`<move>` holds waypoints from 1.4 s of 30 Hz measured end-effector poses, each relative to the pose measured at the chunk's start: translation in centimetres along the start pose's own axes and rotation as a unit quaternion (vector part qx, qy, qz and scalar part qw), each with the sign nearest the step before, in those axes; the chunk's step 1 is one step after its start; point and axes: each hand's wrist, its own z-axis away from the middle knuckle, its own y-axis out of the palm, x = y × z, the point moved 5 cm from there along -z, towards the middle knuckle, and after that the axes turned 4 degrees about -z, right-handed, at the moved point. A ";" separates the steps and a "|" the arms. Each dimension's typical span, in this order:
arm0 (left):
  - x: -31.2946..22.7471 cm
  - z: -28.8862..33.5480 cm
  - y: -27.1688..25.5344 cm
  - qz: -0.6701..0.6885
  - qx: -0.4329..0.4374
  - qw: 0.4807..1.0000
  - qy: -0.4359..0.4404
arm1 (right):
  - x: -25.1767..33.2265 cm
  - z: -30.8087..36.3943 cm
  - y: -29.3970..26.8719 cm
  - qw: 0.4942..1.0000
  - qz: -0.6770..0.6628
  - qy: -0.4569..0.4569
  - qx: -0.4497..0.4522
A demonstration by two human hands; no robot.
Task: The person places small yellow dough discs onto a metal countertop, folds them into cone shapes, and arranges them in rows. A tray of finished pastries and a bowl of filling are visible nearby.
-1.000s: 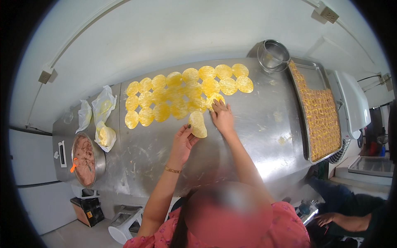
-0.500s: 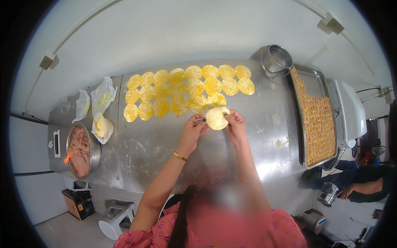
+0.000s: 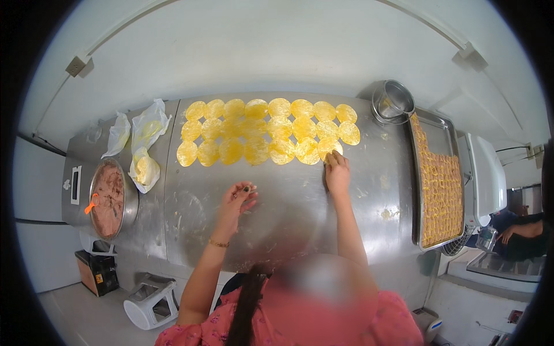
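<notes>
Thin round yellow dough wrappers lie in three rows on the steel table. At the right end of the nearest row, my right hand has its fingertips together on the near edge of one dough wrapper, which rests on the table. My left hand hovers above bare steel, nearer me and to the left. Its fingers are loosely curled and apart, with nothing visible in them.
At the left stands a metal bowl of pinkish filling with an orange-handled utensil, beside plastic bags. A large tray of small filled pieces sits right, near metal pots. Another person's hand shows at far right.
The dough wrapper both hands held up is now down at the right end of the nearest row. My left hand has let go and moved left and nearer me; my right stays on it.
</notes>
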 end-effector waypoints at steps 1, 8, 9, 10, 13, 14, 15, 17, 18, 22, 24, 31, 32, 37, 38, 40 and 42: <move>0.0 0.2 -0.7 -0.001 -0.011 1.000 -0.003 | 0.3 -0.2 -0.8 1.000 0.008 -0.007 -0.012; 1.4 2.4 -6.7 0.066 -0.076 0.995 0.024 | -2.4 0.6 2.2 0.995 0.077 0.068 0.005; 2.0 2.1 -8.9 0.039 -0.117 0.992 0.012 | -1.0 0.2 2.5 0.997 0.056 0.038 -0.023; 2.5 2.1 -10.1 0.041 -0.110 0.993 0.028 | -0.2 0.2 1.6 0.998 0.037 0.050 -0.015; 1.5 2.8 -9.7 0.061 -0.057 0.995 0.052 | -0.1 1.1 -0.2 0.996 0.023 0.090 0.004; 1.1 2.8 -9.2 0.072 -0.036 0.995 0.058 | -0.5 1.1 -0.5 0.994 0.025 0.101 0.011; 1.0 2.7 -9.9 0.063 -0.049 0.995 0.054 | -0.1 1.4 -0.8 0.993 0.023 0.112 -0.004; 1.0 2.4 -11.3 0.049 -0.081 0.994 0.048 | 0.8 1.8 -1.2 0.991 0.016 0.127 -0.030; 0.8 2.7 -11.9 0.058 -0.077 0.994 0.047 | 1.7 2.0 -1.3 0.991 0.010 0.130 -0.029; 0.6 3.4 -15.4 0.100 -0.075 0.992 0.031 | 6.0 2.4 -0.8 0.991 -0.050 0.115 -0.047; 1.1 3.7 -17.5 0.120 -0.072 0.990 0.030 | 8.4 3.4 0.3 0.991 -0.074 0.098 -0.053; -1.1 6.6 -24.9 0.151 -0.060 0.986 0.035 | 25.8 5.2 2.6 0.979 -0.204 0.011 -0.003; -1.0 6.9 -26.2 0.182 -0.040 0.982 0.041 | 28.9 4.9 3.7 0.974 -0.225 -0.013 0.024; -0.2 10.1 -32.2 0.215 -0.070 0.974 0.020 | 41.2 4.6 10.0 0.929 -0.319 -0.097 0.162; 0.1 10.6 -33.2 0.216 -0.078 0.973 0.013 | 44.0 4.5 11.3 0.918 -0.332 -0.143 0.164; 0.1 10.9 -34.0 0.205 -0.089 0.975 0.003 | 48.1 3.3 13.8 0.907 -0.330 -0.191 0.179; 0.3 10.7 -34.1 0.183 -0.102 0.978 -0.005 | 50.4 1.5 17.3 0.911 -0.275 -0.214 0.219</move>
